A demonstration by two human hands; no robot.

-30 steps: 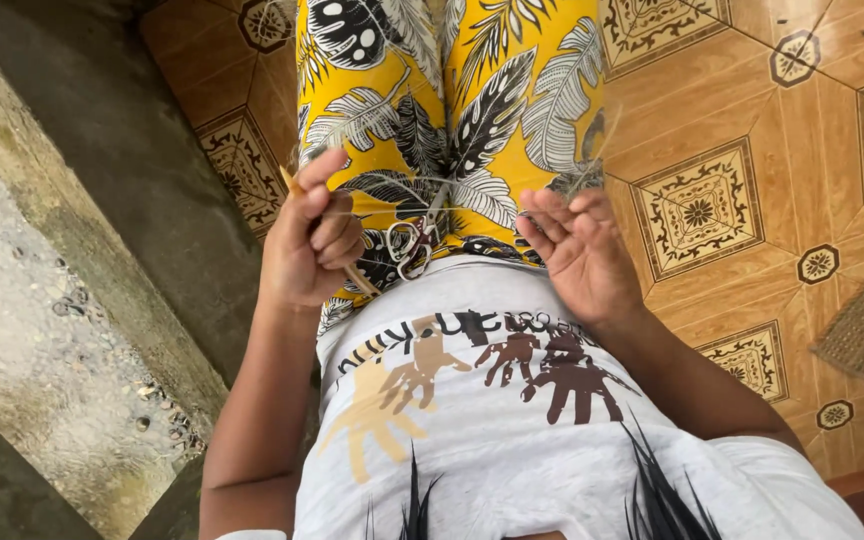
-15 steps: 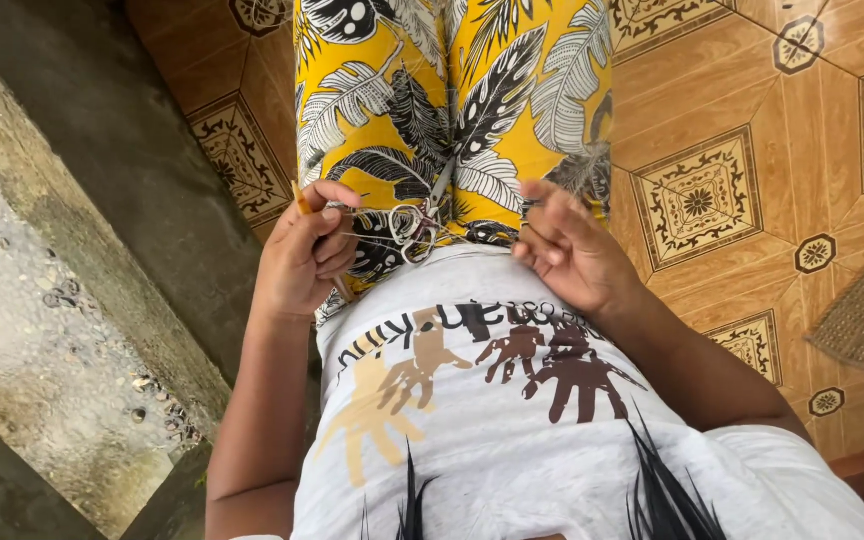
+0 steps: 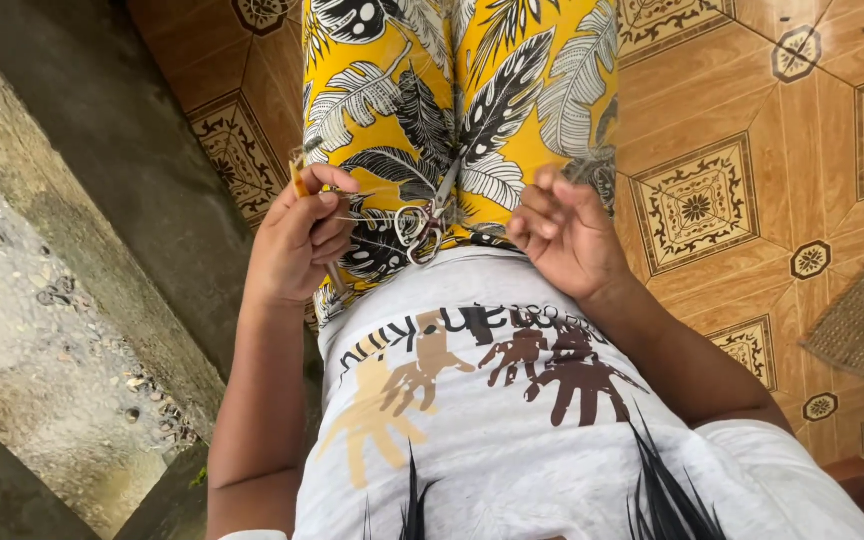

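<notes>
Gripping a thin stick [image 3: 299, 180] in the closed left hand [image 3: 297, 240], at the left of the lap. Lying on the yellow leaf-print trousers [image 3: 512, 90] between both hands, small scissors [image 3: 422, 222]. Loosely curled just right of them, right hand [image 3: 567, 235], nothing visibly held

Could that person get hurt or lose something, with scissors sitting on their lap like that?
Maybe. The scissors lie loose on the lap with neither hand gripping them, so they might slide off onto the tiled floor or poke a leg. The left hand pinches a thin stick and fine strands close to the blades, so the fingers could get nicked. The right hand is open and apart, so the strands may slip loose.
</notes>
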